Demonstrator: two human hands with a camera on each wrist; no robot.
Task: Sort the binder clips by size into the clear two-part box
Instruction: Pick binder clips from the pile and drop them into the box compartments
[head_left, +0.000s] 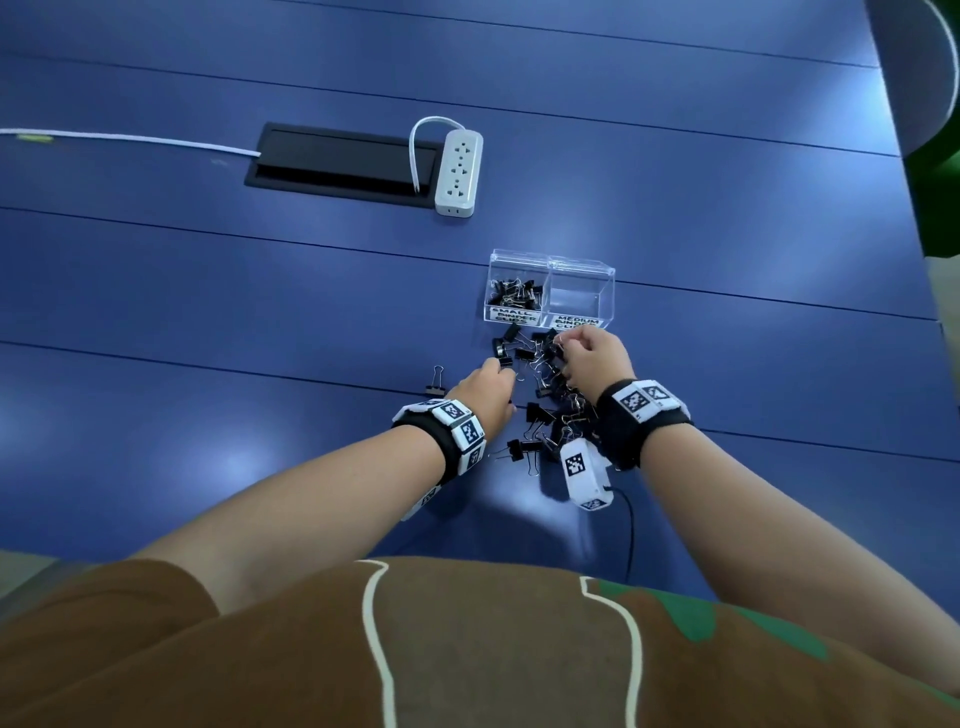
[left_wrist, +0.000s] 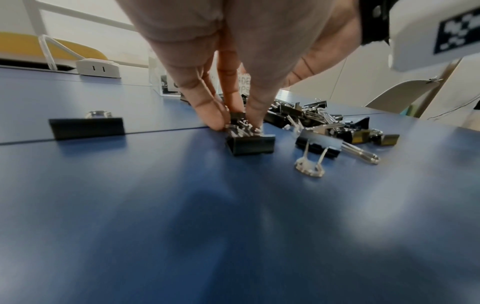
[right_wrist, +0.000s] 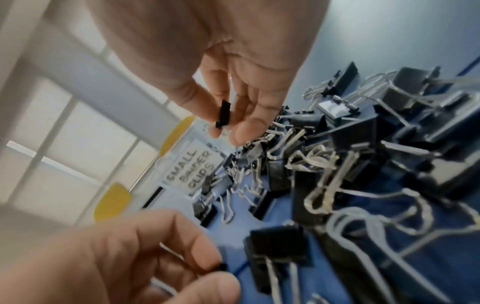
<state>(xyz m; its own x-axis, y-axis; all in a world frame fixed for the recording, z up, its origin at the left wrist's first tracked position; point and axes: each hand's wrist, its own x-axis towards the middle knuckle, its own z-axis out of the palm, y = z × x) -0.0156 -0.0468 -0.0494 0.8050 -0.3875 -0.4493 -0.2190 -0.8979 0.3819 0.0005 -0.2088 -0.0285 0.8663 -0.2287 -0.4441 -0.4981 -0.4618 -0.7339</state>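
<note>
A clear two-part box (head_left: 597, 275) stands on the blue table. Its left part, labelled SMALL, holds several small black clips (head_left: 514, 296); the MEDIUM part looks empty. A pile of black binder clips (head_left: 545, 395) lies in front of the box, between my hands. At the pile's left edge my left hand (head_left: 501, 366) pinches a small clip (left_wrist: 237, 120) on the table, just behind a medium clip (left_wrist: 250, 144). My right hand (head_left: 563, 345) is raised over the pile's far side and pinches another small clip (right_wrist: 224, 115) between thumb and fingers.
One medium clip (head_left: 436, 382) lies apart, left of the pile. A white power strip (head_left: 457, 174) and a black cable hatch (head_left: 343, 161) sit further back on the table (head_left: 208, 312). A pale chair (head_left: 919, 67) stands at the far right.
</note>
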